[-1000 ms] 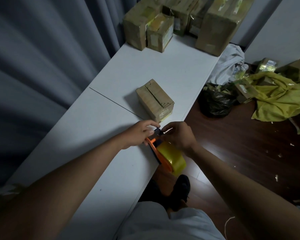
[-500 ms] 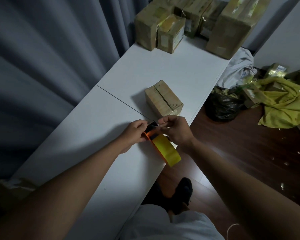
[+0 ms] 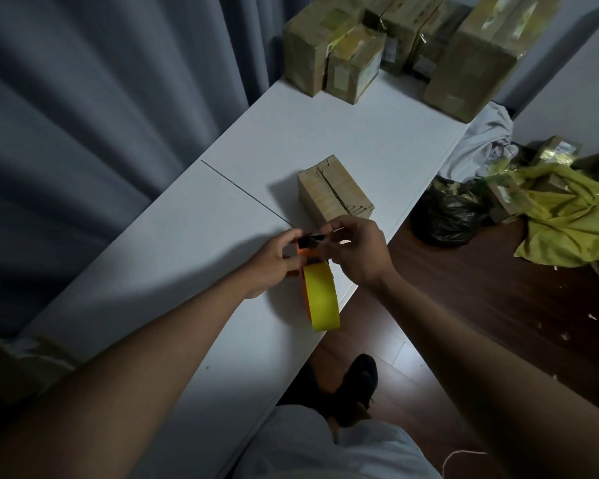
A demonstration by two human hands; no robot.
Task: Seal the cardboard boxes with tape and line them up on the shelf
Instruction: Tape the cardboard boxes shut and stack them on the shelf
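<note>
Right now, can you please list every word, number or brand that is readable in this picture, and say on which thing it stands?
None can be read.
Pale labels on the taped boxes at the far end of the shelf: print too small and blurred.
Box near the hands: no print visible.
Yellow tape roll: plain, no print visible.
Label on a package on the floor: blurred.
</note>
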